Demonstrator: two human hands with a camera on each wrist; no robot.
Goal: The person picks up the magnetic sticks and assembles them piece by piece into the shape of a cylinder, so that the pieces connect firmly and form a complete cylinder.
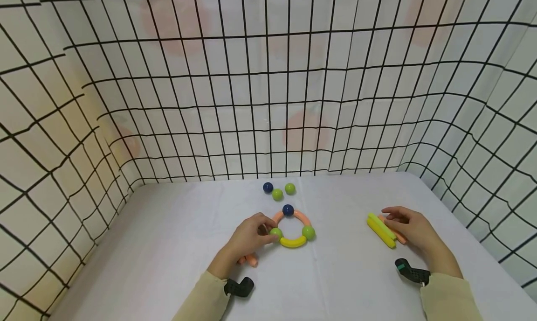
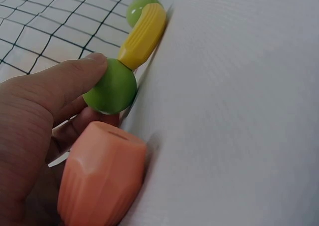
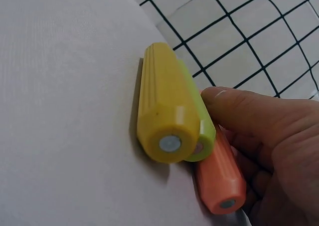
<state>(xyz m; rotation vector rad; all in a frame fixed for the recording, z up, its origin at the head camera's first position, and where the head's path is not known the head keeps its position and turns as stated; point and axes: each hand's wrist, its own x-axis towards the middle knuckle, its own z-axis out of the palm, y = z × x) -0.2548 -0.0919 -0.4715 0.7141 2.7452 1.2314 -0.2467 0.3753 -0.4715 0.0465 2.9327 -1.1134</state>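
On the white table a ring of balls and curved sticks lies in the head view: a dark blue ball, a left green ball, a right green ball, an orange curved stick, another opposite it, and a yellow curved stick. My left hand pinches the left green ball between thumb and fingers. Beneath that hand lie short orange pieces, partly hidden. At the right, my right hand hovers over an orange stick, its thumb by a lime stick; a yellow stick lies alongside.
Beyond the ring sit a loose dark blue ball and two green balls. A black wire grid before pale cloth borders the table at the back and both sides.
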